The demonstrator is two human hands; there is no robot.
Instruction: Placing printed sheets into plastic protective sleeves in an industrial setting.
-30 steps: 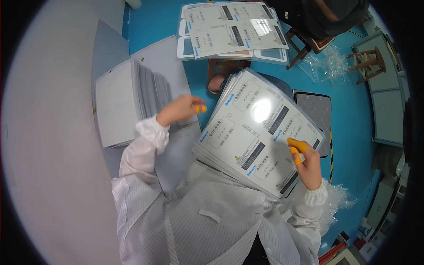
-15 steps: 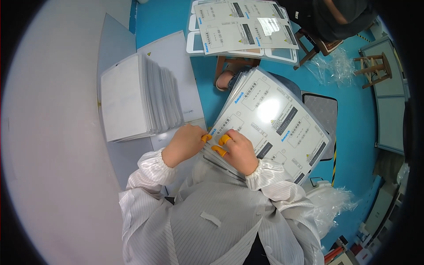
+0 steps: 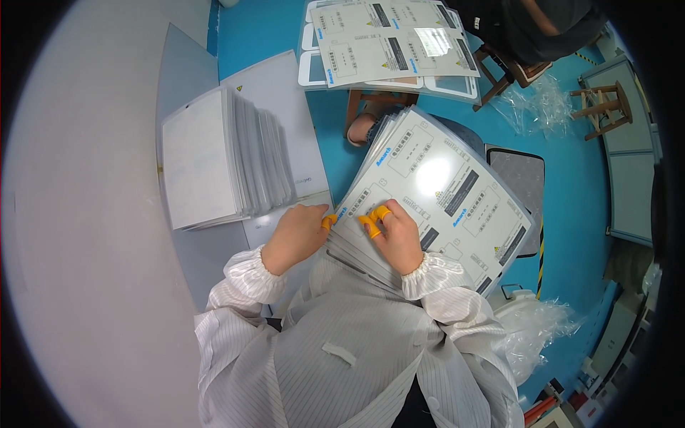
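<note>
A stack of printed white plastic sheets (image 3: 428, 235) lies at a slant before me, the top one glossy, with blue, black and yellow print. My left hand (image 3: 294, 237) is closed at the stack's near-left edge, its thumb in an orange finger cot (image 3: 329, 222) pressing the top sheet's border. Just right of it, my right hand (image 3: 399, 239) hovers over or touches the top sheet. Its thumb and forefinger wear orange finger cots (image 3: 380, 212) and come together in a pinch. Anything between those fingertips is too small to make out.
Many sheets stand in a thick leaning pile (image 3: 200, 160) on a grey board at left. Across from me, a wooden stool (image 3: 357, 107) bears more printed sheets (image 3: 399, 43). A co-worker (image 3: 549, 28) sits at upper right. Clear plastic wrap (image 3: 542, 107) lies on the blue floor.
My right hand has moved to the right, away from the left hand, and its fingertips have drawn together. My left hand stays almost in place at the sheet's edge.
</note>
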